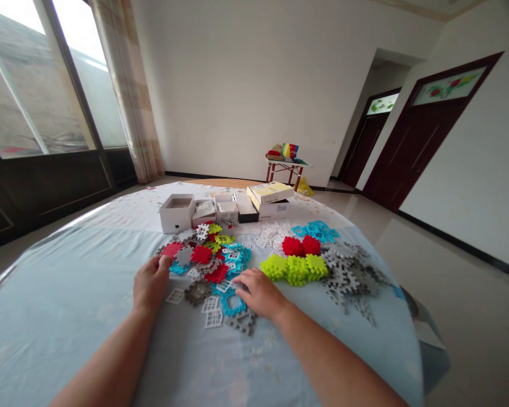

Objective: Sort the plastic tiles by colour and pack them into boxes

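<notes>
A mixed pile of plastic interlocking building pieces lies between my two hands. My left hand [151, 284] is curled at the pile's left edge, its fingertips by a red piece [172, 249]; what it holds, if anything, is hidden. My right hand [261, 294] reaches over the pile's right side with fingers bent together, near a blue frame piece [225, 304]; I cannot make out what is between them. White window pieces [214, 318], a dark grey piece [192, 296] and a grey toothed piece [242, 323] lie in front.
Sorted heaps lie to the right: lime green [297, 269], red [294, 246], blue [316, 230], grey [352, 274] and white pieces [271, 234]. Behind stand a white box [177, 217], several smaller open boxes and a yellow-topped box [271, 192]. A light blue cloth [89, 294] covers the round table.
</notes>
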